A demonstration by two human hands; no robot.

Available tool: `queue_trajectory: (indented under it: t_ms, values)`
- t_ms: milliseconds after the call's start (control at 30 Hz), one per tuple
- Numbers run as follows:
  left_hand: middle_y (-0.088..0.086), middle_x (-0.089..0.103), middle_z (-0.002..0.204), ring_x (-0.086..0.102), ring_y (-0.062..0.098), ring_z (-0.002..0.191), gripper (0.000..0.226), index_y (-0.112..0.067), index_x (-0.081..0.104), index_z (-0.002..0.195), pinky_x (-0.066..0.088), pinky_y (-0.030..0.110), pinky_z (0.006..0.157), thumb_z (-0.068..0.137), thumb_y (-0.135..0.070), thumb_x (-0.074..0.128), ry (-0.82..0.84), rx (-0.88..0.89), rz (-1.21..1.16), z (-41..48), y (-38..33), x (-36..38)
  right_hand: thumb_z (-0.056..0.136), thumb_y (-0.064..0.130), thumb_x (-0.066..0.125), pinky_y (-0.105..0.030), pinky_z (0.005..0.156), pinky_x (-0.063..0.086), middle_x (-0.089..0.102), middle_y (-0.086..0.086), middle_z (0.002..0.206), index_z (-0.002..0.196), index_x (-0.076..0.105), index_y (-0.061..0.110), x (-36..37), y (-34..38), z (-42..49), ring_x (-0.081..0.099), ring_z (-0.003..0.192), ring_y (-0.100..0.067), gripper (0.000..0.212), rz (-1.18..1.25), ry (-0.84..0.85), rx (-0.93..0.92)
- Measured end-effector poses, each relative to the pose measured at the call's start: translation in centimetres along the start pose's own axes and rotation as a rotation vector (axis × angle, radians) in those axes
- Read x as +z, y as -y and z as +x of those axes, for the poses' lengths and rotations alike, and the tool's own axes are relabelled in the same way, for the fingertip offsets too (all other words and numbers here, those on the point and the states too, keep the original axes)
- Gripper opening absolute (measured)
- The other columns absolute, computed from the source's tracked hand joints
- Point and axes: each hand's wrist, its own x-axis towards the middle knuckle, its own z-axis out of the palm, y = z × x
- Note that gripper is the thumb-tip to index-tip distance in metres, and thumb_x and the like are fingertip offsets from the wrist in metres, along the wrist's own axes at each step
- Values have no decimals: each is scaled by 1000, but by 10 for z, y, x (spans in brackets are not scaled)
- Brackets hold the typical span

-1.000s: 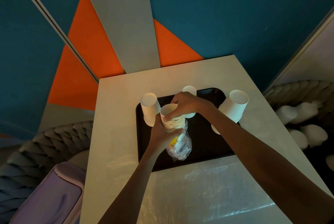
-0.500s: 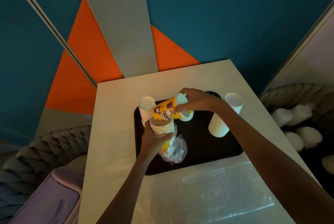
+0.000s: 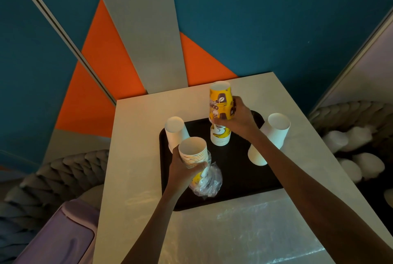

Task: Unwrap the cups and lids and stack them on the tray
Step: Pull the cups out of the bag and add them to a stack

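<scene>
— Hands?
— Right hand (image 3: 238,119) grips a yellow printed paper cup (image 3: 220,102) over the yellow cup stack (image 3: 220,136) on the black tray (image 3: 244,178). Left hand (image 3: 182,170) clasps nested cups (image 3: 193,152), clear plastic wrap (image 3: 209,181) dangling.
— Obstacles?
— Left white paper stack (image 3: 175,131) and right white paper stack (image 3: 270,138) flank them.

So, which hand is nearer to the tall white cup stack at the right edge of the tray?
Right. The right hand holds a yellow cup just left of that stack; the left hand grips part-wrapped cups across the tray.
</scene>
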Motion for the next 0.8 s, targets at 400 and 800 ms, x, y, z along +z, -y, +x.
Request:
queue_trajectory:
  t_ms: [400, 800]
  values:
    - [0, 51, 128, 47, 17, 124, 84, -15, 35, 136, 46, 39, 101, 67, -11, 83, 14, -21, 4, 4, -2, -1, 65, 24, 86, -50, 103, 41, 43, -14, 140, 142, 25, 11, 34, -47, 23, 46, 127, -32, 99, 9, -115, 87]
    - [-2, 54, 119, 53, 12, 110, 83, -13, 35, 136, 46, 18, 83, 68, -10, 83, 88, -20, 1, 3, -14, 6, 69, 47, 79, -29, 96, 40, 49, -2, 126, 129, 53, 18, 28, 22, -10, 48, 118, -16, 72, -235, 355, -171]
